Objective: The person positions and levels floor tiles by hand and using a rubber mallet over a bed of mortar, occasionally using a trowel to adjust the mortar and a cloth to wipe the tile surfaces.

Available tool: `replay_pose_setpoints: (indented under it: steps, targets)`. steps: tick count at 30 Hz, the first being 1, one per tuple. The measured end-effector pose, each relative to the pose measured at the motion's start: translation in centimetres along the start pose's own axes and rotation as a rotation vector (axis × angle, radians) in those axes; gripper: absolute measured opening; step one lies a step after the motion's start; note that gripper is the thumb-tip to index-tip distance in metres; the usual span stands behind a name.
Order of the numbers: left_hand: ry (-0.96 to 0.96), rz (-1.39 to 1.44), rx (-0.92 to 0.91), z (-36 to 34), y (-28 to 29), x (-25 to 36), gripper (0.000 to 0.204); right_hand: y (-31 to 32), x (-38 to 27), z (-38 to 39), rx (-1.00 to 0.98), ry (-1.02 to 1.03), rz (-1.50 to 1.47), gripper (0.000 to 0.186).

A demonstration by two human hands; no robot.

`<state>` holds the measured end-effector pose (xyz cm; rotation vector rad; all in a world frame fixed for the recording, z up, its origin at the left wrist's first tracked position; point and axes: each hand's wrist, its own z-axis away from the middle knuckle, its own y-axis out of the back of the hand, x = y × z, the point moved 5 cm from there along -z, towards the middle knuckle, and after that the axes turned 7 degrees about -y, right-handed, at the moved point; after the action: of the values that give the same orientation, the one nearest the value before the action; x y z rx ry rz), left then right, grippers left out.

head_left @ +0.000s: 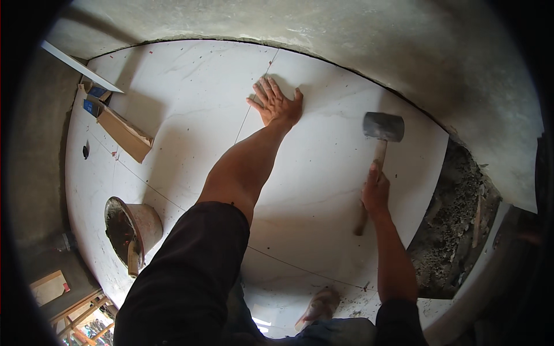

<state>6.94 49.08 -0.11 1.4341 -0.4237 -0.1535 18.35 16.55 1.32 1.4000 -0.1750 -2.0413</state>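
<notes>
My left hand (277,104) lies flat with spread fingers on the white marbled floor tiles (323,202), over the thin joint between two of them near the far wall. In my right hand (376,189) is a rubber mallet (384,127), gripped around its wooden handle. The mallet's dark head points away from me above the right-hand tile; it looks slightly blurred, and whether it touches the tile I cannot tell.
A mortar bucket (151,222) with a wooden-handled tool stands at left. Beyond it lie an opened cardboard box (124,132) and a white strip (81,66) leaning by the wall. Rough bare mortar (453,225) borders the tile's right edge. A grey wall (346,34) rises at the back.
</notes>
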Motion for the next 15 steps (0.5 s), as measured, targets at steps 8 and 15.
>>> replay_pose_setpoints:
  steps: [8,15]
  targets:
    - [-0.006,0.035,0.038,-0.2,-0.2,0.5,0.086,1.8,-1.0,1.0,0.263,0.249,-0.168,0.051]
    - [-0.02,0.0,0.025,-0.2,-0.3,0.1,0.088,1.9,1.3,3.4,-0.245,-0.081,-0.239,0.049]
